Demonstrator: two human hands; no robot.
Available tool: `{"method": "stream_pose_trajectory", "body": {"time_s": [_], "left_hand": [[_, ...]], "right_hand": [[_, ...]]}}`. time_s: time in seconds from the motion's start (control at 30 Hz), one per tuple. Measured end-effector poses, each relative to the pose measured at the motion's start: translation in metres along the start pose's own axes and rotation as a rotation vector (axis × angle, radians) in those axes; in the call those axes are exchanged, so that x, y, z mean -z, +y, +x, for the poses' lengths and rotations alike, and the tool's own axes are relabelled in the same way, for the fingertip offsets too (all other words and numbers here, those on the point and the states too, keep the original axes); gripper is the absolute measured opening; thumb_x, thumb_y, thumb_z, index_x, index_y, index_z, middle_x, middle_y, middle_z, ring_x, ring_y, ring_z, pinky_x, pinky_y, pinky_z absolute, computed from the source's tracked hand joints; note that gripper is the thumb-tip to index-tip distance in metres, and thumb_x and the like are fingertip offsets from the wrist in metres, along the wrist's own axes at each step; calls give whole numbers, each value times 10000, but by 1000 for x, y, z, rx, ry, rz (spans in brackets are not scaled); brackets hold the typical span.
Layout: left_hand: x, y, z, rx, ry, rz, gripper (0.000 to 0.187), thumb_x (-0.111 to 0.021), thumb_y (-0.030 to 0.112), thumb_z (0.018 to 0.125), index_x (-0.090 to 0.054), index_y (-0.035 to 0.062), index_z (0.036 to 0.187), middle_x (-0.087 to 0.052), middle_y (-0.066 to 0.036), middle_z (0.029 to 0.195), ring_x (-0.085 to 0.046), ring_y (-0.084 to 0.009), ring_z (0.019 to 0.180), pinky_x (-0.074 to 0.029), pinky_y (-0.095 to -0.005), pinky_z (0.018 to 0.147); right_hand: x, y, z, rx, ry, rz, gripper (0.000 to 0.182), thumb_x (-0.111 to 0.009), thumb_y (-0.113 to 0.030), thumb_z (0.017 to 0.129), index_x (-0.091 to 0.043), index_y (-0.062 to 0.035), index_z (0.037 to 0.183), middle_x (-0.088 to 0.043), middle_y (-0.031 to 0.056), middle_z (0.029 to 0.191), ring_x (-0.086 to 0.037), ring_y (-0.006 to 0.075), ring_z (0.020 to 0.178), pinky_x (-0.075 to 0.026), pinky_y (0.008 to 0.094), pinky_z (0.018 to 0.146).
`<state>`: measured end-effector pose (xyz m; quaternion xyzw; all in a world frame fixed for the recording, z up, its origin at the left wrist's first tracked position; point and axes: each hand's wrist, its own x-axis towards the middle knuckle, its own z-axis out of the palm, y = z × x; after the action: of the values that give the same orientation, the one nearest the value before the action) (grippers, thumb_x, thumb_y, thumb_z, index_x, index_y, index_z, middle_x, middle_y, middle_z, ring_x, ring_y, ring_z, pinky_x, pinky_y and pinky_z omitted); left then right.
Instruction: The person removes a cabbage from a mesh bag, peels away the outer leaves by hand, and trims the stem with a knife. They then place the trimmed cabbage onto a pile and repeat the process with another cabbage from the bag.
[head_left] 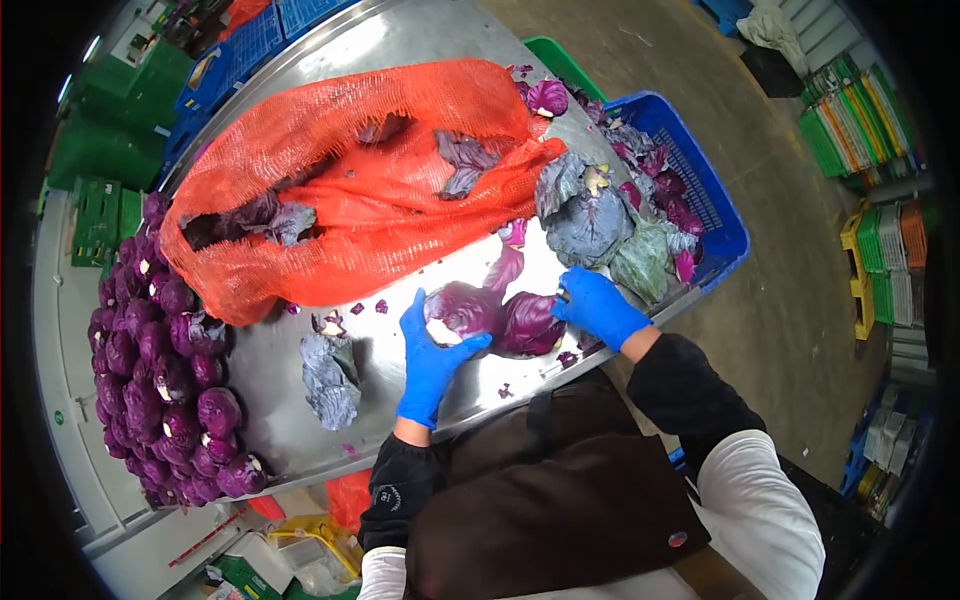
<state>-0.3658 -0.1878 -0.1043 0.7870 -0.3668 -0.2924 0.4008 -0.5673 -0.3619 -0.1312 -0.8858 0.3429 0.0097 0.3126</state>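
Note:
My left hand [432,362], in a blue glove, curls round a red cabbage [462,310] on the metal table, thumb across its near side. The cabbage's pale cut base faces left. My right hand [598,308], also blue-gloved, is closed beside loose purple leaves [530,326] to the right of the cabbage. A small dark and shiny end [563,294] pokes out between its fingers; the rest is hidden. Another purple leaf [504,270] lies just behind the cabbage. Large grey-green outer leaves [590,225] are heaped beyond my right hand.
A red mesh sack [400,230] with leaves inside sprawls across the metal table [385,400]. Peeled cabbages [165,370] are piled at the left end. A blue crate [735,235] holding leaf scraps stands right. One grey leaf clump [330,380] lies left of my left hand.

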Motion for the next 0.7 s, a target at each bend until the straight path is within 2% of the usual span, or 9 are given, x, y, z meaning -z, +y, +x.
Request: {"method": "stream_pose_trajectory", "body": {"time_s": [0.1, 0.17, 0.27, 0.3, 0.37, 0.43, 0.5, 0.57, 0.7], "left_hand": [[4, 17, 5, -247, -179, 101, 1144, -894, 300, 521, -247, -22, 1408, -309, -197, 1389, -294, -315, 1329, -299, -397, 1079], [-6, 5, 0, -270, -195, 64, 1164, -890, 261, 515, -215, -19, 1421, -263, -183, 1437, -247, -316, 1363, -265, -390, 1102], [-30, -1, -18, 109, 76, -398, 1126, -872, 239, 593, -162, -47, 1419, -249, -215, 1421, -276, -307, 1336, -251, -389, 1105], [-38, 6, -18, 67, 133, -182, 1108, -878, 231, 599, -177, -64, 1405, -261, -224, 1406, -296, -295, 1315, -272, -382, 1091], [-47, 8, -10, 121, 249, -229, 1111, -889, 239, 581, -198, -71, 1392, -319, -219, 1376, -349, -289, 1282, -315, -374, 1062], [-38, 15, -5, 127, 182, -251, 1099, -890, 243, 578, -213, -75, 1383, -351, -216, 1355, -380, -287, 1258, -333, -367, 1049], [-28, 12, -2, 133, 124, -273, 1088, -891, 247, 574, -228, -80, 1373, -383, -213, 1334, -410, -285, 1235, -351, -360, 1035], [-26, 1, 2, 48, 43, -243, 1059, -888, 262, 580, -256, -76, 1360, -419, -199, 1307, -442, -276, 1205, -366, -351, 1020], [-28, 22, 6, -35, -12, -44, 1042, -889, 266, 562, -292, -54, 1353, -430, -187, 1284, -455, -292, 1188, -381, -359, 1009]], "right_hand": [[17, -61, 3, 34, 246, 649, 490, -736, -393, 751, -618, -16, 1041, -635, 162, 942, -626, 246, 825, -490, 348, 736], [-10, -55, 24, 4, 143, 536, 533, -698, -459, 770, -604, -52, 1101, -645, 159, 988, -637, 299, 901, -496, 394, 763], [4, -50, 24, -116, -1, 745, 457, -686, -406, 772, -608, -52, 1051, -653, 168, 881, -641, 325, 835, -492, 415, 743], [2, -51, 22, -116, 0, 745, 457, -686, -406, 772, -608, -52, 1051, -653, 168, 881, -641, 325, 835, -492, 415, 743], [-9, -51, 15, -73, 127, 305, 339, -664, -298, 766, -618, -18, 950, -644, 180, 781, -639, 343, 733, -502, 404, 679], [-25, -24, 12, -80, 139, 392, 298, -635, -275, 741, -588, -38, 916, -629, 195, 793, -615, 376, 750, -485, 445, 676], [-20, 2, 9, -255, 117, 173, 297, -642, -307, 759, -594, -55, 909, -629, 189, 771, -621, 366, 747, -484, 446, 656], [-12, -1, -1, -242, 122, 154, 374, -632, -390, 802, -604, -92, 1026, -634, 165, 753, -625, 344, 707, -486, 429, 630], [20, -50, -1, 108, 302, 39, 481, -468, -471, 913, -502, -165, 1283, -643, 88, 719, -624, 266, 596, -470, 373, 524]]}}
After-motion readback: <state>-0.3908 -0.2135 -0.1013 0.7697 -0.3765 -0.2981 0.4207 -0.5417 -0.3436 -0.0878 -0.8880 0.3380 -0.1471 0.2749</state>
